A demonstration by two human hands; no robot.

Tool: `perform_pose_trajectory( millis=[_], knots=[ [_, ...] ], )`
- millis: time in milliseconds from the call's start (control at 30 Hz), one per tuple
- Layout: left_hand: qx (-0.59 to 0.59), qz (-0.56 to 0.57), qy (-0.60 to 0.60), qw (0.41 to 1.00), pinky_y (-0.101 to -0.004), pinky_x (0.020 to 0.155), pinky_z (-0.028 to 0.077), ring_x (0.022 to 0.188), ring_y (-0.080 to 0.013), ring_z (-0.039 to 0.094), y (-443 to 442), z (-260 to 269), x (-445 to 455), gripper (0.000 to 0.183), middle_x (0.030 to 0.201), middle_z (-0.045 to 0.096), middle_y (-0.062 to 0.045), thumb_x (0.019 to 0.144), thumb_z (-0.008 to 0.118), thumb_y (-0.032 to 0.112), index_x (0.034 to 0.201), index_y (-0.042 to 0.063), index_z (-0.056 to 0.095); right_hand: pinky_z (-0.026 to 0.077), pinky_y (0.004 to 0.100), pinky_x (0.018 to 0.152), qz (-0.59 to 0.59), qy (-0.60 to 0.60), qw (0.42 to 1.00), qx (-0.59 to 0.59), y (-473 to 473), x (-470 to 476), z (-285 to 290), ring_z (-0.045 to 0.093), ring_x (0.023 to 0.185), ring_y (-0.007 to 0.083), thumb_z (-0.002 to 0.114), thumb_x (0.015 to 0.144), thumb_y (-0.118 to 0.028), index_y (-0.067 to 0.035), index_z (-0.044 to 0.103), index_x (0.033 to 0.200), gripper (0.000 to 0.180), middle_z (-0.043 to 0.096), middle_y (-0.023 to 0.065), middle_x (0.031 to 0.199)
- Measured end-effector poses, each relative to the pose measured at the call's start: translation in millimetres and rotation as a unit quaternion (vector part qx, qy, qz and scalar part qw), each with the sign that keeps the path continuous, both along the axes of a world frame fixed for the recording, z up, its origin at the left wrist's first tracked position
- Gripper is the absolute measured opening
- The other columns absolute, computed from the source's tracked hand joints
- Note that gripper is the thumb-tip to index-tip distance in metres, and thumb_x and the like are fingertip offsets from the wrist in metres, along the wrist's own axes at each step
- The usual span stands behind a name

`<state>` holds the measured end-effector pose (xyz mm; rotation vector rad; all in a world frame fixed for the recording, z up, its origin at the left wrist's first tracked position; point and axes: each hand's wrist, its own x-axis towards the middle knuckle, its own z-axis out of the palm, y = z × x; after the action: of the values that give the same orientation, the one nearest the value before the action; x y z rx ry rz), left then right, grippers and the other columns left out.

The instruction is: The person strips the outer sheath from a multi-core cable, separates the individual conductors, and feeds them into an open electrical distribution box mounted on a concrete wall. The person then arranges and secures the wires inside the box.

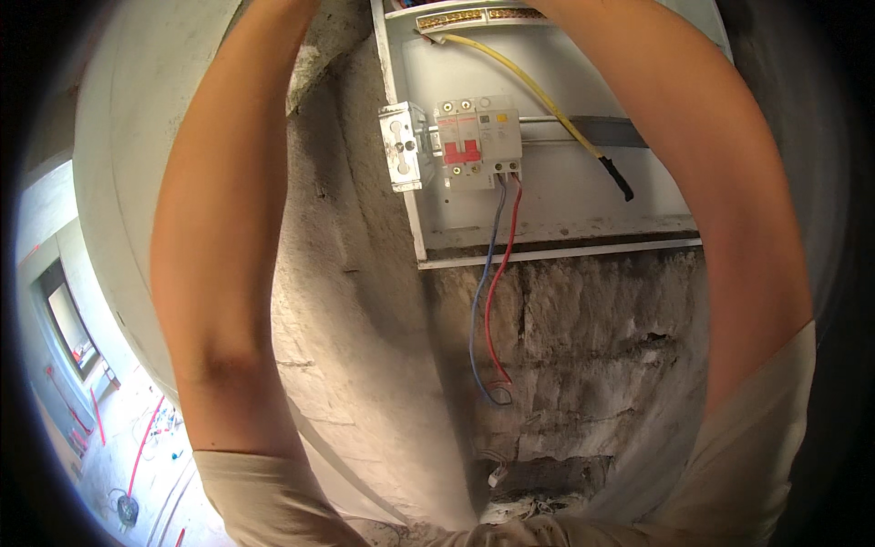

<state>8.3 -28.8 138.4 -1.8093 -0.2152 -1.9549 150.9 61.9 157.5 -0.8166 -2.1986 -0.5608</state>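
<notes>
Both my forearms reach up past the top edge of the picture, so my left hand and my right hand are out of view. Between the arms is an open white metal distribution box (472,262) set in a rough wall. A circuit breaker (478,140) with red levers sits on a DIN rail (540,131). From its lower terminals hang a blue wire (482,287) and a red wire (497,273), with bent lower ends. Brass terminal bars (451,19) run along the top. A yellow wire (526,78) slopes down from there, its end wrapped in black tape (617,179).
A white metal bracket (402,147) juts out at the box's left edge. Below, the wall has a dark recess (554,475) with a small white connector (497,476) hanging by it. At far left, a bright floor (147,472) holds red conduit (142,437) and scattered bits.
</notes>
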Motion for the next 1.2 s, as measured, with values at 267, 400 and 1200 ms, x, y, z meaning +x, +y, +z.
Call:
perform_pose_trajectory(
  millis=[267, 400, 1200],
  knots=[
    [0.034, 0.128, -0.032, 0.991, -0.0430, 0.057, 0.054, 0.065, -0.0272, 0.069, 11.4, 9.2, 4.9, 0.027, 0.073, 0.068, -0.019, 0.097, 0.065, 0.022, 0.093, -0.005, 0.063, 0.049, 0.0459, 0.099, -0.093, -0.055, 0.994, 0.016, -8.5, 9.5, -1.9, 0.068, 0.108, 0.0339, 0.059, 0.099, -0.042, -0.003, 0.075, 0.117, 0.046, 0.074, 0.0200, 0.114],
    [0.046, 0.105, -0.015, 0.993, -0.0498, 0.073, 0.054, 0.078, -0.0412, 0.071, 14.6, 16.9, 24.6, 0.033, 0.080, 0.069, -0.027, 0.096, 0.065, 0.025, 0.096, -0.008, 0.064, 0.048, 0.0454, 0.100, -0.102, -0.091, 0.989, 0.051, -4.6, 10.3, 3.5, 0.068, 0.109, 0.0376, 0.059, 0.096, -0.048, 0.001, 0.074, 0.116, 0.055, 0.073, 0.0247, 0.117],
    [0.182, 0.153, -0.040, 0.970, -0.0486, 0.087, 0.050, 0.095, -0.0453, 0.068, 59.4, 4.4, 25.5, 0.031, 0.097, 0.070, -0.031, 0.093, 0.068, 0.022, 0.106, -0.006, 0.068, 0.051, 0.0500, 0.089, 0.002, -0.016, 1.000, -0.007, 6.3, 11.3, -0.6, 0.070, 0.096, 0.0338, 0.058, 0.094, -0.025, -0.001, 0.076, 0.106, 0.033, 0.074, 0.0222, 0.111]
  ],
)
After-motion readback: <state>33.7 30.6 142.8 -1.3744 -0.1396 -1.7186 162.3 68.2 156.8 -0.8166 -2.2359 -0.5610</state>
